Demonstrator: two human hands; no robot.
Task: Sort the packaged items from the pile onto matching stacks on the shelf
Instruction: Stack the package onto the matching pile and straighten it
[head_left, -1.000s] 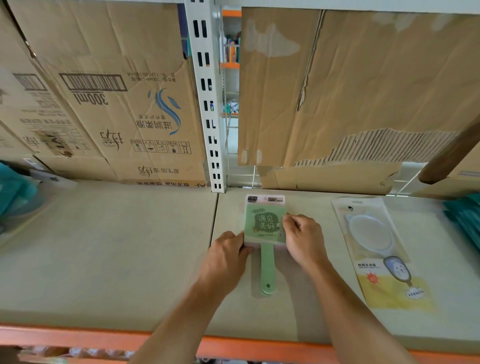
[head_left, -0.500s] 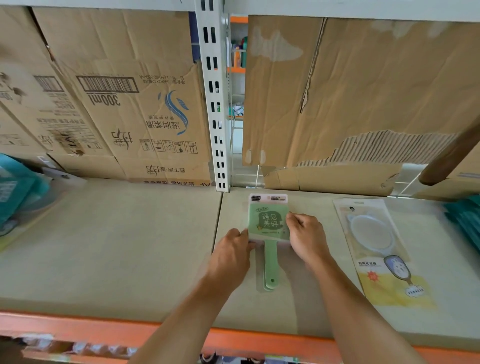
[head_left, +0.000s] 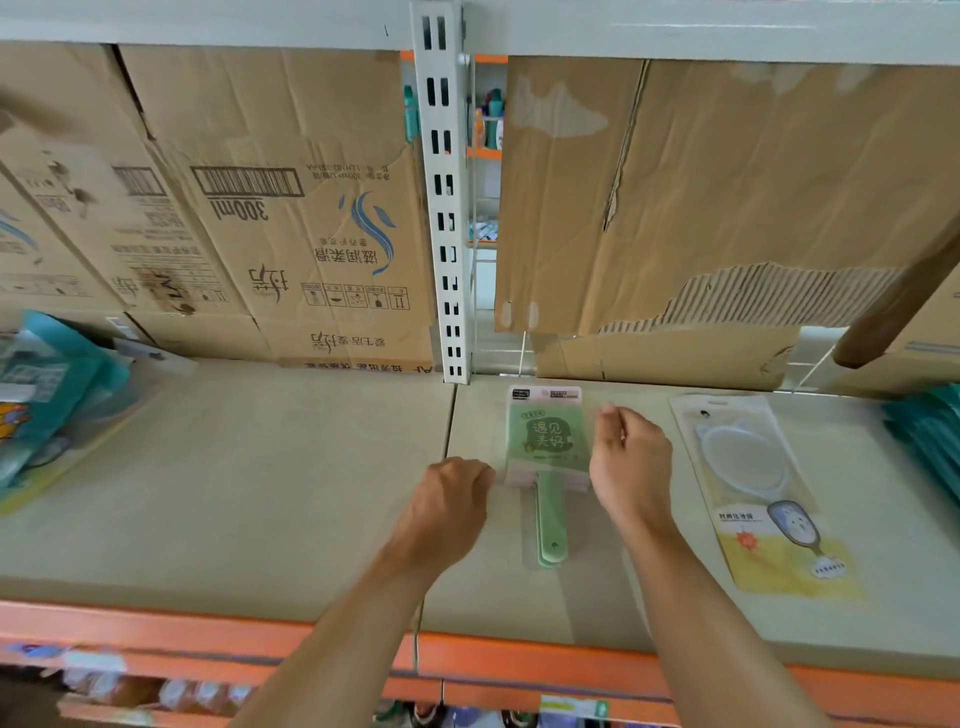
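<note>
Stack of green mirror packs (head_left: 545, 436) lying flat on the shelf board (head_left: 260, 493), just right of the upright post (head_left: 447, 208). Left hand (head_left: 447, 509): curled fingers meet the stack's lower-left corner, but the fingertips are hidden, so the grasp is indeterminate. Right hand (head_left: 631, 467): curled and empty, overlapping the stack's right edge. Teal packs (head_left: 930, 441) are cut off at the right.

Head-worn camera looks forward and down, close onto the shelf (head_left: 260, 493).

One green stack (head_left: 546, 436), one blue pack (head_left: 748, 467)
</note>
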